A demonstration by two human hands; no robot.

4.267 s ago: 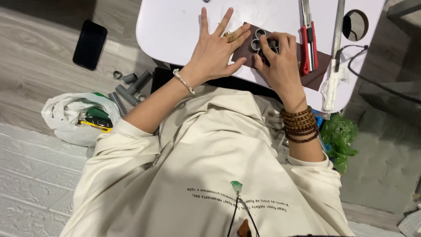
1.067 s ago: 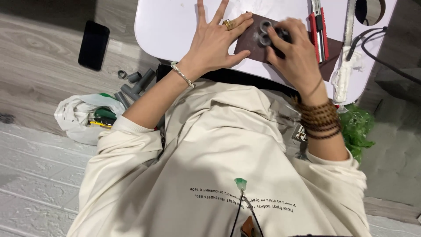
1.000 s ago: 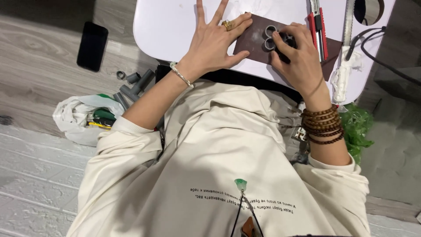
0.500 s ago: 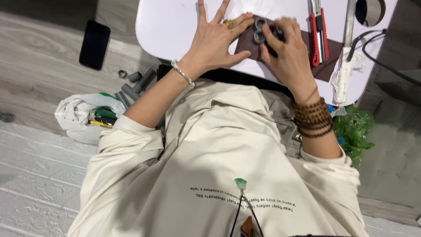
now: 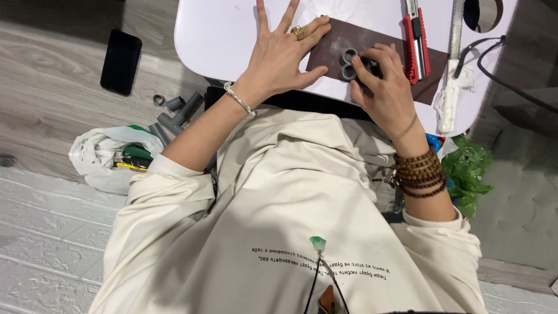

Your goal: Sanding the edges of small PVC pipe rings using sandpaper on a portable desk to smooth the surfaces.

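Head view is looking straight down on a person seated at a small white table [image 5: 232,35]. The left hand [image 5: 285,55] is lying flat with its fingers spread wide, pressing down the near left corner of a dark brown sheet of sandpaper [image 5: 378,58] so that it is not sliding. The right hand [image 5: 381,87] is curling over a small grey fitting [image 5: 349,63] — two joined rings, as far as the picture is showing — and pinching it between thumb and fingertips against the sheet; pale dust is showing on the paper around it.

Judging from this, the rubbing step is in hand: the fitting's face is being ground on the sheet. The next stroke is calling for even downward pressure, the piece kept flat and not rocking, and the left palm holding the paper firm. Whether the face is smooth yet I cannot tell, since the fingers are covering most of it.

A red utility knife [image 5: 414,40] is lying just beside the right hand on the far edge of the sheet. On the floor to the left, grey pipe pieces [image 5: 174,113] are sitting near a white bag [image 5: 96,166], and a black phone [image 5: 121,62] is resting well apart from the work.
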